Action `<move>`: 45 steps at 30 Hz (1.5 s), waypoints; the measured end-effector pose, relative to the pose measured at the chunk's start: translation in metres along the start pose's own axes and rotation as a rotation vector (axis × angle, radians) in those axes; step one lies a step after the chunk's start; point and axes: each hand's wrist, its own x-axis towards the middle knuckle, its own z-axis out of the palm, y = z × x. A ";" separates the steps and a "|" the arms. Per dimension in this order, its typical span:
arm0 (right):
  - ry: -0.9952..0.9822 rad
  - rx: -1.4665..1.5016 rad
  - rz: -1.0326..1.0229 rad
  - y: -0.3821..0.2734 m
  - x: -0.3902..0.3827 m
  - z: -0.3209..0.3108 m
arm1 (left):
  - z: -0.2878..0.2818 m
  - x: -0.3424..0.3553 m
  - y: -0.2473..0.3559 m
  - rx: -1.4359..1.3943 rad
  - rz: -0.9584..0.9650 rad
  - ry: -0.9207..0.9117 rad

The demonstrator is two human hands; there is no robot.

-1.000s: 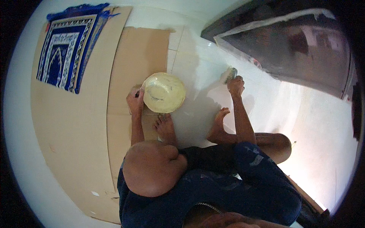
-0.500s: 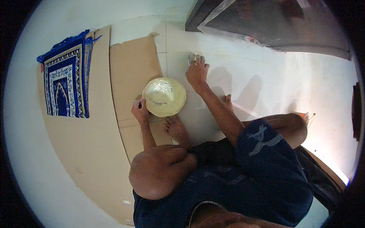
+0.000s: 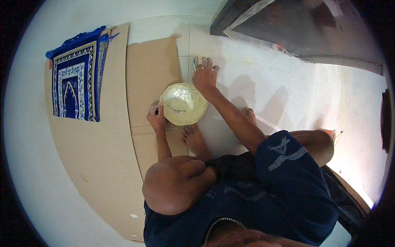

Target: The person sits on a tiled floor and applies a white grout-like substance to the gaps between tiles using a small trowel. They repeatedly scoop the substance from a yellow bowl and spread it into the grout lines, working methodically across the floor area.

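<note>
A round pale-yellow dish lies upside down on a brown cardboard sheet on the floor. My left hand is curled at the dish's left rim and pinches a small dark tool whose kind I cannot tell. My right hand reaches past the dish's upper right edge. It presses down on a small pale-green object on the white tile, which is mostly hidden under the fingers. My bare foot rests just below the dish.
A blue patterned mat lies at the left on a larger cardboard sheet. A dark slanted panel with a plastic-wrapped edge stands at the upper right. My bent knees and dark blue clothing fill the lower middle.
My right hand has carried the small pale-green object leftward across the tile, from near the dark panel to beside the dish. The left hand has stayed at the dish's rim.
</note>
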 end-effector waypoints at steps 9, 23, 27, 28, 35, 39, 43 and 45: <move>0.064 -0.021 -0.030 0.015 0.002 0.012 | -0.043 -0.019 0.008 0.245 0.109 0.058; 0.021 0.028 0.047 -0.003 -0.014 0.008 | -0.069 -0.022 -0.011 -0.110 -0.062 0.256; 0.002 -0.005 -0.001 0.007 -0.022 0.009 | -0.066 -0.017 -0.013 -0.170 -0.109 0.254; -0.005 -0.003 -0.025 0.009 -0.023 0.012 | -0.062 -0.015 -0.007 -0.206 -0.117 0.259; 0.063 0.006 0.167 0.081 -0.020 0.011 | -0.065 -0.018 0.006 -0.198 -0.082 0.189; 0.285 0.140 0.627 0.235 -0.011 0.015 | -0.076 -0.013 -0.027 -0.042 -0.114 0.150; 0.159 -0.148 0.773 0.317 -0.030 -0.027 | -0.063 -0.017 -0.001 -0.155 -0.101 0.213; 0.109 -0.156 0.745 0.332 -0.024 -0.026 | -0.063 -0.016 0.002 -0.163 -0.051 0.207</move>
